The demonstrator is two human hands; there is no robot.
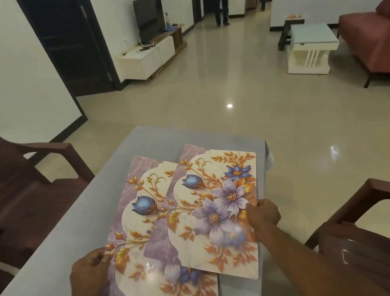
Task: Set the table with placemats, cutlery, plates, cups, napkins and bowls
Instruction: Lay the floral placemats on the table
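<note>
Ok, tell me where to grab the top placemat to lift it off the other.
Pinch its free right edge, coming in from the right. The top placemat overlaps the lower placemat on its left, so only the right edge hangs clear over the table.

One head-worn camera looks forward and down from just above the near end of the grey tabletop [50, 251]. It is close to the tabletop; beyond its far edge the view reaches across the room.

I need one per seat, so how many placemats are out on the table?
2. One placemat lies on the left, held by the left hand; the other placemat overlaps its right side, held by the right hand. More could hide underneath.
</note>
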